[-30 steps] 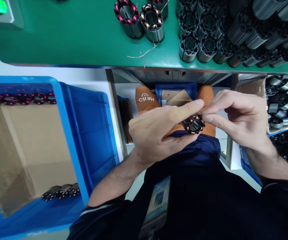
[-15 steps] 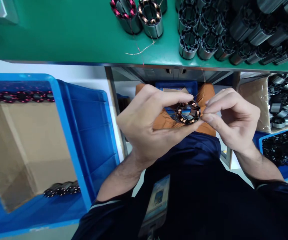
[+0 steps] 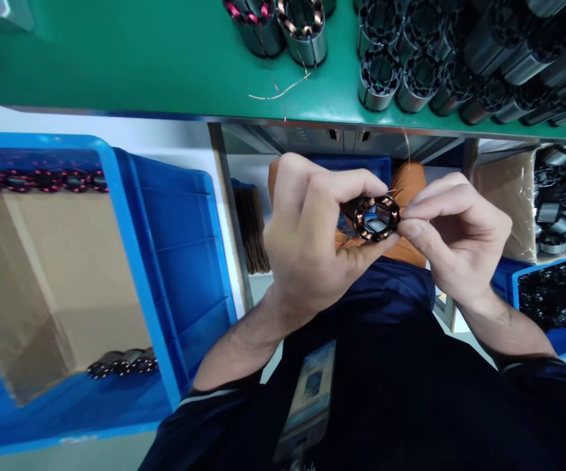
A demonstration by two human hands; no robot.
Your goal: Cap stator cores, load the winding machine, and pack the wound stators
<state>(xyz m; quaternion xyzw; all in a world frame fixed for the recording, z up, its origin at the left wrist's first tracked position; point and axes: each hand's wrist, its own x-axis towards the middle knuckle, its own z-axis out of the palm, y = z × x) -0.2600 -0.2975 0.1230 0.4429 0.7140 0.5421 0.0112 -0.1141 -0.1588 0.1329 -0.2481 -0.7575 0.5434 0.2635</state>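
Observation:
Between the thumb and fingers of my left hand is a wound stator, a black ring with copper coils, its round opening facing up toward the camera. My right hand is closed in a pinch at the stator's right edge, with thumb and forefinger pressed together. A thin copper wire rises above those fingertips. Whether the pinch holds this wire's end is too small to tell. Both hands are above my lap, in front of the green table's edge.
On the green table stand a red-wound stator, a copper-wound one and several unwound cores. A blue crate with cardboard and stators is at left. Metal rings and a bin of black parts lie right.
My left hand has turned around the stator, its knuckles moving right, and the stator has shifted slightly right. My right hand stays pinched beside it. The camera view has shifted a little.

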